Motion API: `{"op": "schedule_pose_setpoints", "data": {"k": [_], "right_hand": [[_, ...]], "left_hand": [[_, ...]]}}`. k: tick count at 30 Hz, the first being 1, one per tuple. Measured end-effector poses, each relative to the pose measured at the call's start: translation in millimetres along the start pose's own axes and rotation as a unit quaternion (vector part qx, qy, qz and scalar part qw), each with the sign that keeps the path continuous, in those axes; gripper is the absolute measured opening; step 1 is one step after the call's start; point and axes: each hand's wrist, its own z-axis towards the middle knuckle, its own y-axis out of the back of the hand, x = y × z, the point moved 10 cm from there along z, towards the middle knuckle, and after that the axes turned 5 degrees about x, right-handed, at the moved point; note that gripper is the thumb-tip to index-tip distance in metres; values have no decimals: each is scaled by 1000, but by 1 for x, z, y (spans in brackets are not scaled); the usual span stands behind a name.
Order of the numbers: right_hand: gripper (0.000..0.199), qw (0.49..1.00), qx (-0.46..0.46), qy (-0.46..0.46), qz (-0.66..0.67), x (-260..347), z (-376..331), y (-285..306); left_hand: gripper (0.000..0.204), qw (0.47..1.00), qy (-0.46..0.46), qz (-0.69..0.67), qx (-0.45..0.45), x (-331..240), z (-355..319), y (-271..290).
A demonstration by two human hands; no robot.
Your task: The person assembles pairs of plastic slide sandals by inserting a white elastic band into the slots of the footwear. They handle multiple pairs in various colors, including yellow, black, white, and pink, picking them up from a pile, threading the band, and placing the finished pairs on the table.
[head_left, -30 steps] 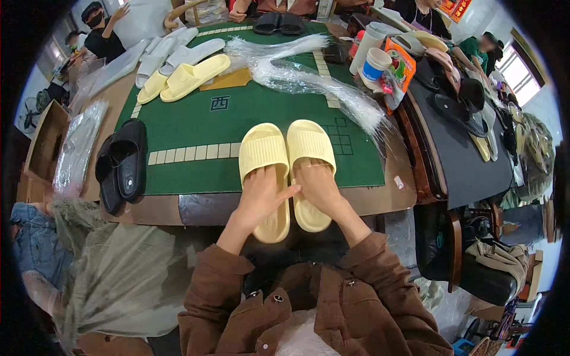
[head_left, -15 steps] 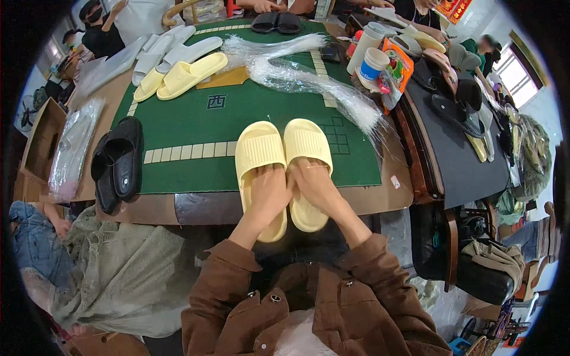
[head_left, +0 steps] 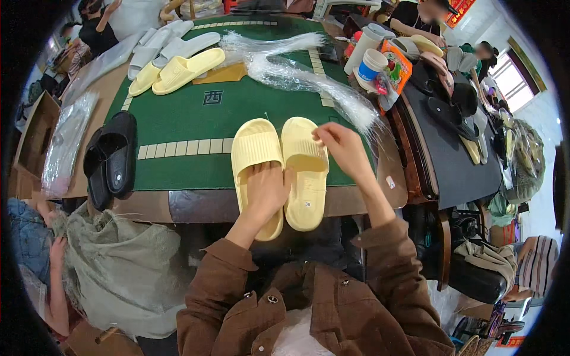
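Observation:
A pair of pale yellow slide slippers lies side by side in front of me, toes away, heels past the near table edge. Inside the left slipper (head_left: 256, 141) is my left hand (head_left: 266, 187), its fingers tucked under the ribbed strap and its thumb toward the other slipper. The right slipper (head_left: 306, 204) shows its bare footbed with a small round sticker. At the outer edge of that slipper's strap is my right hand (head_left: 339, 145), fingers curled together in a pinch; whatever they hold, if anything, is too small to make out.
Black slippers (head_left: 122, 154) lie at the table's left. Farther back are another yellow pair (head_left: 187, 71), grey slippers (head_left: 148, 53) and a bundle of clear plastic strands (head_left: 285, 68). A paper cup (head_left: 372, 64) stands at the right. Other people work around the table.
My right hand has come out from under the right slipper's strap and moved up to its outer edge. My left hand remains in the left slipper. The view has shifted slightly.

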Motion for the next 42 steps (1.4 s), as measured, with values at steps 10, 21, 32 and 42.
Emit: {"op": "schedule_pose_setpoints", "data": {"k": [10, 21, 32, 42], "right_hand": [[40, 964, 56, -114, -233, -38, 92, -58], [20, 991, 34, -46, 118, -11, 90, -66], [26, 997, 46, 30, 47, 9, 91, -84], [17, 993, -11, 30, 110, 0, 80, -55]], "left_hand": [[41, 999, 2, 23, -24, 3, -2, 0], [43, 1000, 11, 2, 16, 1, -2, 1], [44, 999, 20, 1, 26, 5, 1, -6], [34, 995, -78, -44, -51, -21, -47, 80]]}}
